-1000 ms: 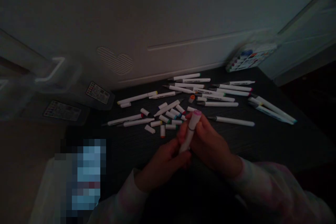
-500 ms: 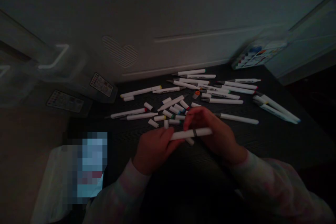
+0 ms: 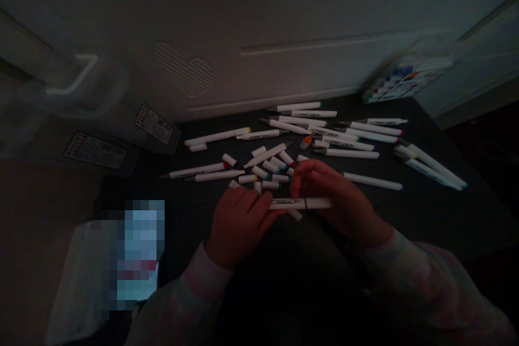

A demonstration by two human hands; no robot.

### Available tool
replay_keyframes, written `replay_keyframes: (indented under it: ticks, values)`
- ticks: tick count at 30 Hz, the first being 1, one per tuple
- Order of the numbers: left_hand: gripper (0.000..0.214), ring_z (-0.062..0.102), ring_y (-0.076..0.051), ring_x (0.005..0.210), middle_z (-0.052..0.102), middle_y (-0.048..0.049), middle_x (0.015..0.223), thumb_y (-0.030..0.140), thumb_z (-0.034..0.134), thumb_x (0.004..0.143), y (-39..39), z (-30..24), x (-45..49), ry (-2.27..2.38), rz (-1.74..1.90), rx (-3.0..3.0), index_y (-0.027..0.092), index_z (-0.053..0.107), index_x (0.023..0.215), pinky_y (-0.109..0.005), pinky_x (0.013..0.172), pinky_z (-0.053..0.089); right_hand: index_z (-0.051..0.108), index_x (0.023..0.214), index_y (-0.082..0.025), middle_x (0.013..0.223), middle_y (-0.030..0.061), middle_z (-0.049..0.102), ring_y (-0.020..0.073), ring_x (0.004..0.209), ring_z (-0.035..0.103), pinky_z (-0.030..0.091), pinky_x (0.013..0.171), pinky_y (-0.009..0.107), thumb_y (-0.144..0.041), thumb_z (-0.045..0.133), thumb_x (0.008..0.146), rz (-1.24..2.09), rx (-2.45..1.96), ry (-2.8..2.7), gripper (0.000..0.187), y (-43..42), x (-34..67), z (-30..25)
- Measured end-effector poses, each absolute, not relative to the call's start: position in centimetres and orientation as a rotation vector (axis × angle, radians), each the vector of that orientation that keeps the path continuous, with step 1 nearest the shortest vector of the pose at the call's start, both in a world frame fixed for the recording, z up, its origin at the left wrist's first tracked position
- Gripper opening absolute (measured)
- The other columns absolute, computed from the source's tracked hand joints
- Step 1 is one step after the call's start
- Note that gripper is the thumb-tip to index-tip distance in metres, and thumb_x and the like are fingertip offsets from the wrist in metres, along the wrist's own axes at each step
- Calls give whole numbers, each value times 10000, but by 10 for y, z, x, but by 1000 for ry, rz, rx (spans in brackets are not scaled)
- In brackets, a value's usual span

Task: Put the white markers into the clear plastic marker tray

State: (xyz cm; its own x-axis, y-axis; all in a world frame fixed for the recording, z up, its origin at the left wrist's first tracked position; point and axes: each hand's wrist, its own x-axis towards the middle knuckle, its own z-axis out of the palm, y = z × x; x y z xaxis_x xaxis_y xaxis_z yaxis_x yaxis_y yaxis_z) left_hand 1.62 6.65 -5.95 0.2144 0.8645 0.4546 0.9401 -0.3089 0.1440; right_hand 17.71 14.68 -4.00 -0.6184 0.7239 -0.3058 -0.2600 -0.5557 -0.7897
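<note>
My left hand (image 3: pixel 241 221) is closed around one end of a white marker (image 3: pixel 287 204), which lies almost level with its label facing up. A thin dark ring separates its barrel from the white cap at its right end. Close to that cap is my right hand (image 3: pixel 336 200), its fingers curved and not wrapped around the marker; the cap's end meets the palm. Beyond both hands lie several loose caps, among them an orange-ended cap (image 3: pixel 305 142) and a yellow-banded cap (image 3: pixel 247 179). An uncapped marker (image 3: pixel 265 155) rests among them.
Several more markers (image 3: pixel 346 154) are spread over the dark tabletop (image 3: pixel 194 208). A clear case with colourful contents (image 3: pixel 409 81) stands at the back right. On the left are clear boxes with labels (image 3: pixel 95 150) and a lit, pixelated screen (image 3: pixel 140 248). A pale panel (image 3: pixel 304 51) rises behind.
The marker has turned so its label shows, and the dark gap between barrel and cap has narrowed. My right hand stays at the cap end. The view has shifted slightly.
</note>
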Motion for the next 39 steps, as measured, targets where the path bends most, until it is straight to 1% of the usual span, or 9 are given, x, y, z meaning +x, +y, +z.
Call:
replay_keyframes:
  ticks: [5,11,17,23,33,39]
  values:
    - [223,502,-135,555,548,9,574,377,533,798,65,-61,16,-1617,-756,-2378,165,586,754,-259,515,363,576,811,-174,662,10,562,114,619,529,420,556,228,-341,503,792,2134,-880,-990,183,146,176,-40]
    - [180,531,-116,503,571,9,583,306,509,822,62,-59,12,-1491,-822,-2348,148,573,766,-239,456,366,570,833,-172,670,12,559,133,635,537,427,577,257,-391,442,834,2127,-848,-1143,254,139,176,-47]
    - [153,552,-128,498,594,9,584,299,561,786,58,-55,13,-1502,-786,-2349,146,573,781,-252,450,390,573,776,-164,664,9,557,122,641,528,417,601,249,-404,456,829,2133,-870,-1183,272,138,175,-53]
    - [164,555,-133,493,596,5,579,303,536,801,57,-54,17,-1540,-779,-2364,143,573,789,-258,437,391,572,750,-161,636,7,545,114,612,512,400,561,235,-413,453,828,2141,-845,-1166,290,138,176,-50]
    - [152,560,-130,515,602,4,597,292,562,783,56,-52,21,-1578,-784,-2378,141,572,803,-257,465,395,561,706,-168,621,-1,529,118,600,517,405,549,242,-432,455,815,2165,-833,-1098,305,139,176,-49]
    - [164,555,-119,511,597,5,592,291,542,796,56,-50,23,-1592,-775,-2356,135,590,789,-247,462,386,550,683,-169,602,-3,520,120,598,520,411,559,245,-421,448,819,2151,-840,-1113,304,139,176,-47]
